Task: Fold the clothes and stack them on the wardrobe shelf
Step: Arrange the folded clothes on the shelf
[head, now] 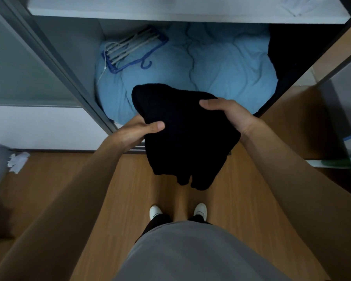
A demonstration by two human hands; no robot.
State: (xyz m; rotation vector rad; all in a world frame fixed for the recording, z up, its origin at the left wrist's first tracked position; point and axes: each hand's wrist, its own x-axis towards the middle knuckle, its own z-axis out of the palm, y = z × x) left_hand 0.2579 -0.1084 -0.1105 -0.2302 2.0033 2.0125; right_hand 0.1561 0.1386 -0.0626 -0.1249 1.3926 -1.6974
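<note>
White crumpled paper (18, 162) lies on the wood floor (73, 179) at far left; above it a grey sliding door (28, 63) frames the open wardrobe. Inside, blue hangers (130, 51) rest on a pale blue duvet (221, 63), under a white shelf (170, 14). The left hand (138, 131) grips the left edge of a folded black garment (186, 134), thumb on top, fingers hidden beneath; the garment is held in the air before the wardrobe, above the white shoes (178, 211); the right hand (229, 114) grips its right edge, thumb on top, fingers hidden.
</note>
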